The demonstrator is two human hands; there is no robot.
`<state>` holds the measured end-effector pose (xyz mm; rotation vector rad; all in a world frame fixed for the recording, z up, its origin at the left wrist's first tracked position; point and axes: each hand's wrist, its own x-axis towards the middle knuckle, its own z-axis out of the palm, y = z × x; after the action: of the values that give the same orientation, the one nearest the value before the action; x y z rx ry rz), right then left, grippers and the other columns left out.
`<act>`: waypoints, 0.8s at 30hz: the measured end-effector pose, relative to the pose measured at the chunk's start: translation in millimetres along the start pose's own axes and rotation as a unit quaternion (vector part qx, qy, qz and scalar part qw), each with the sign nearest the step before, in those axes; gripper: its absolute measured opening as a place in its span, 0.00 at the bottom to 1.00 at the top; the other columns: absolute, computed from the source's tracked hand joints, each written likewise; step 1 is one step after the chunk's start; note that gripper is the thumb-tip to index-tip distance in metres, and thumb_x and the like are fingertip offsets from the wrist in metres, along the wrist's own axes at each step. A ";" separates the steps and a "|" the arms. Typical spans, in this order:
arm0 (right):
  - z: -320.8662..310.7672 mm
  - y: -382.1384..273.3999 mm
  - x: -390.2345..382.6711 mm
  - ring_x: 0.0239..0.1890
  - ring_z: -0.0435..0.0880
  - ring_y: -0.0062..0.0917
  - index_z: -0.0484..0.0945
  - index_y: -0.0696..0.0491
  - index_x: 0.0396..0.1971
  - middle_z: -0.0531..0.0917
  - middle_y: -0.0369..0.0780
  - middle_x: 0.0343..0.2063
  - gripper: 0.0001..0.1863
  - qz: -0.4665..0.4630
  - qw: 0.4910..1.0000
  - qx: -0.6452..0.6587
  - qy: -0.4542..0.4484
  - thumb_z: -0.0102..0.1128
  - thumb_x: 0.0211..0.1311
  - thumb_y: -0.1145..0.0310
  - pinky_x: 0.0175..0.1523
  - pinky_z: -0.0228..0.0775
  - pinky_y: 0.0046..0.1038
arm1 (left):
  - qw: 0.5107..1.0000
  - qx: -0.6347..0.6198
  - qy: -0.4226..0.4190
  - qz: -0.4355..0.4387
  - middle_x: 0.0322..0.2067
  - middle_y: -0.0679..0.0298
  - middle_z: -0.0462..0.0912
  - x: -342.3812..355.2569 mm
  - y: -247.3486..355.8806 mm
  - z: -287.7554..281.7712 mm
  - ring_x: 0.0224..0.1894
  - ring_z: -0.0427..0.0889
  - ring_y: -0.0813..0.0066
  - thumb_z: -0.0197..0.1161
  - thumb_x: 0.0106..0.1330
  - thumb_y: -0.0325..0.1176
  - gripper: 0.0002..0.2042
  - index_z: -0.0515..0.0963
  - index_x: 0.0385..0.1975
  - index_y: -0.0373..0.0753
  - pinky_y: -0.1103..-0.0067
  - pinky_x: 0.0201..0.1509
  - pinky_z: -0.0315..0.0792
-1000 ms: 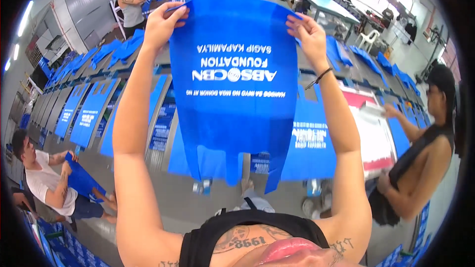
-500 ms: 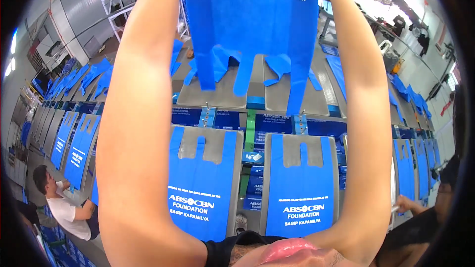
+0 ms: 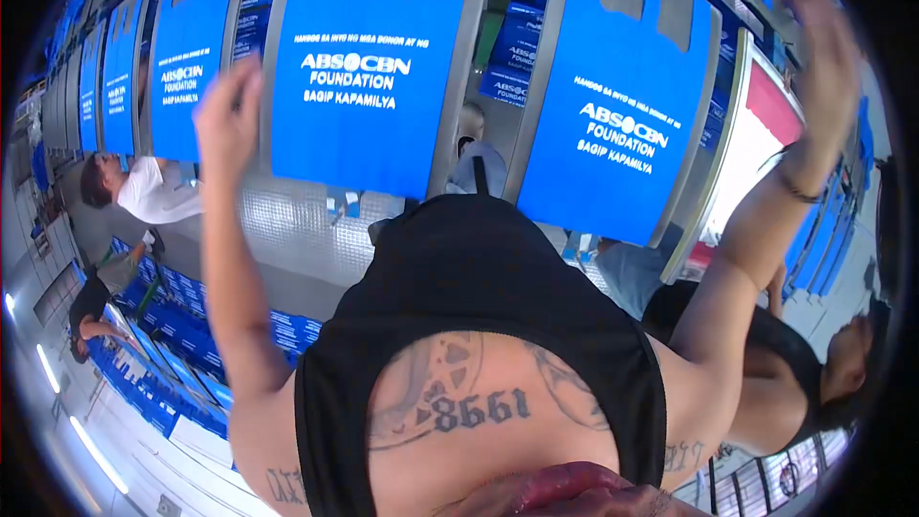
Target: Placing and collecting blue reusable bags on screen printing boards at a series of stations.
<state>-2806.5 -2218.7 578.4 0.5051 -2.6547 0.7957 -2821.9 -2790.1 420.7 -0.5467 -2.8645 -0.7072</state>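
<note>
Blurred by motion, my left hand (image 3: 230, 110) is raised over the left side of the row, fingers partly curled, with no bag visible in it; whether it is closed is unclear. My right hand (image 3: 814, 57) is high at the right, smeared but with fingers stretched out and apart, holding nothing visible. Between them, a blue printed bag (image 3: 359, 144) lies flat on a grey platen, and a second blue printed bag (image 3: 589, 191) lies on the platen to its right. Grey shows through the cut-outs at their handle ends.
More bag-covered platens (image 3: 182, 124) run leftward. A white screen frame with pink areas (image 3: 761, 105) is at the right, beside a co-worker in black (image 3: 785, 383). A person in a white shirt (image 3: 163, 191) is at left; another in dark clothes (image 3: 96, 302) is farther back.
The bag I held stretched up high is no longer in my hands. My arms have spread apart and moved, and the view has tilted down toward my chest and the near platens.
</note>
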 end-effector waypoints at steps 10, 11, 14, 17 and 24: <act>209.7 -230.6 -154.2 0.45 0.83 0.26 0.79 0.56 0.48 0.84 0.41 0.44 0.15 -0.004 0.968 0.186 -0.167 0.61 0.62 0.68 0.51 0.74 0.26 | 0.865 -0.155 0.181 -0.442 0.32 0.61 0.84 -487.2 -20.0 -6.8 0.33 0.81 0.78 0.57 0.70 0.32 0.12 0.78 0.48 0.34 0.81 0.40 0.74; 233.4 -273.0 -161.1 0.45 0.83 0.28 0.80 0.56 0.46 0.84 0.42 0.43 0.14 -0.049 0.957 0.213 -0.191 0.61 0.62 0.69 0.52 0.73 0.27 | 0.858 -0.135 0.193 -0.457 0.31 0.61 0.84 -527.6 -6.8 -10.8 0.33 0.81 0.77 0.59 0.69 0.35 0.13 0.79 0.48 0.36 0.80 0.39 0.74; 301.4 -389.8 -210.4 0.46 0.83 0.34 0.81 0.58 0.43 0.84 0.44 0.42 0.13 -0.154 0.899 0.268 -0.310 0.63 0.59 0.71 0.52 0.73 0.31 | 0.805 -0.087 0.228 -0.541 0.30 0.59 0.84 -646.1 32.7 -4.1 0.32 0.82 0.72 0.60 0.67 0.39 0.15 0.78 0.49 0.40 0.76 0.39 0.75; 354.7 -495.6 -282.1 0.47 0.82 0.40 0.80 0.58 0.44 0.83 0.47 0.43 0.14 -0.288 0.801 0.278 -0.446 0.64 0.57 0.72 0.52 0.73 0.33 | 0.748 -0.094 0.200 -0.626 0.31 0.56 0.85 -752.5 81.0 1.3 0.35 0.84 0.60 0.60 0.65 0.41 0.15 0.78 0.48 0.42 0.69 0.42 0.76; 437.3 -687.9 -412.9 0.43 0.83 0.36 0.80 0.56 0.45 0.84 0.45 0.39 0.15 -0.476 0.523 0.237 -0.666 0.65 0.58 0.69 0.48 0.74 0.32 | 0.617 -0.074 0.315 -0.717 0.31 0.58 0.85 -936.9 143.3 -40.9 0.36 0.83 0.57 0.63 0.62 0.39 0.15 0.78 0.47 0.42 0.66 0.42 0.76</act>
<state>-2240.8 -2909.6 384.4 3.4422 -2.0130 0.7777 -1899.9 -2984.7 311.5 1.8252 -1.9363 -0.9230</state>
